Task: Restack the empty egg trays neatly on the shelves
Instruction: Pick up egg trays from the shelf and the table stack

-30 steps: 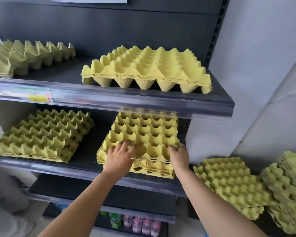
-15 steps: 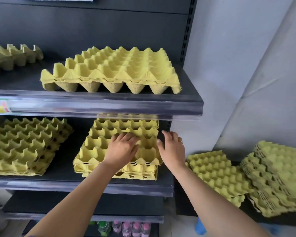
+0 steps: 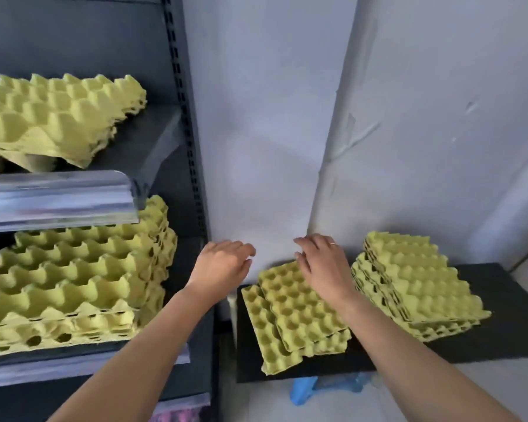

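Head view: the camera has swung right, and both hands have left the middle-shelf stack, which sits on its shelf below the upper-shelf trays. The left hand hangs in the air beside the shelving upright, fingers loosely bent, gripping nothing. The right hand, fingers relaxed and empty, is over the far corner of a small skewed stack on the low black board; whether it touches can't be told. A taller stack sits just beside it, near the wall.
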Demonstrator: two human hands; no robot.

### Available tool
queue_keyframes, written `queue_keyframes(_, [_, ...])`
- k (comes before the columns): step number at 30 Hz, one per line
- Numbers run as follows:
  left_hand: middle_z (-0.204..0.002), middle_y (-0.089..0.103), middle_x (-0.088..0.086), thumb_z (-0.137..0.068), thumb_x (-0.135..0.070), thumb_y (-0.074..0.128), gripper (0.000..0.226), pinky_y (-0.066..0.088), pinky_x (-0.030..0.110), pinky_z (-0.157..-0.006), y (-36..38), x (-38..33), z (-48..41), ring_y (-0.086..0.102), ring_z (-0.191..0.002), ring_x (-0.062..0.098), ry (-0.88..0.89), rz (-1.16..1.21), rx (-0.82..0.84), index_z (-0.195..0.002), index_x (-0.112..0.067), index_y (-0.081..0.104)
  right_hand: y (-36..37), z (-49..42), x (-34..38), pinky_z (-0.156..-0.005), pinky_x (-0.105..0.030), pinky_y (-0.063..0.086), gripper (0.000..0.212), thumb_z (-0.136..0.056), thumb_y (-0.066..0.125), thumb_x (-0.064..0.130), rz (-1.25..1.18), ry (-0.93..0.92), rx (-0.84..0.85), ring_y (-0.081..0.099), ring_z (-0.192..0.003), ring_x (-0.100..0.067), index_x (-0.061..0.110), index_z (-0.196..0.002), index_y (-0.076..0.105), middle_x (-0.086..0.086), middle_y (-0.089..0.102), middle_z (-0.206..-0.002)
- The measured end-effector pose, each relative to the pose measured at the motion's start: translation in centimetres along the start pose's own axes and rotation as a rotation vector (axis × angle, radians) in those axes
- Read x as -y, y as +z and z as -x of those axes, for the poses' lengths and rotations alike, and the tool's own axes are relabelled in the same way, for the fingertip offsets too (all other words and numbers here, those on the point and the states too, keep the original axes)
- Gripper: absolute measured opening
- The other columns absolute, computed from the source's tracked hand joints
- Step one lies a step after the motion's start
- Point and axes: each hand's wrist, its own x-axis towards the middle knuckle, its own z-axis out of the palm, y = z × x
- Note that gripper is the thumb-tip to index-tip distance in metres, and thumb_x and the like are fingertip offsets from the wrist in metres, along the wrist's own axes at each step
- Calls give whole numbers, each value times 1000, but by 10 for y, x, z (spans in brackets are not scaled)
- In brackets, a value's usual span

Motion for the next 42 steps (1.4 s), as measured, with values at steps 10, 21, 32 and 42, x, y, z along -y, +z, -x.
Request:
queue_keyframes(10, [-120,59,-8,-96,-28,36,32,33,31,-93,118,-107,-37,51,-113,16,-38,58,452,-124,-26,52,29,56,-147,-89,-36,49,34,-98,46,26,-40,100,347,57,-107,-23,20,-129,56,-2,60,-120])
queue_keyframes(21, [-136,43,0,-96,-29,40,44,27,38,-102,253,-136,-45,37,-128,21,-25,19,848,-139,-26,35,122,98,-214,-95,-35,46,41,-100,41,32,-115,423,714,52,-116,-24,21,-139,43,-7,49,-131])
queue_keyframes(32, [-153,12,3,-91,-31,48,64,15,42,-112,366,-130,-19,9,-141,26,-203,56,879,-147,-30,16,250,88,-262,-103,-35,38,48,-98,48,24,-216,673,790,43,-127,-29,6,-140,37,-16,40,-138])
queue_keyframes(42, [-154,3,4,-91,-49,47,65,16,47,-112,413,-124,-3,0,-143,27,-275,61,799,-146,-32,17,327,87,-296,-98,-41,43,53,-98,49,32,-403,868,771,51,-123,-32,10,-144,34,-14,52,-136])
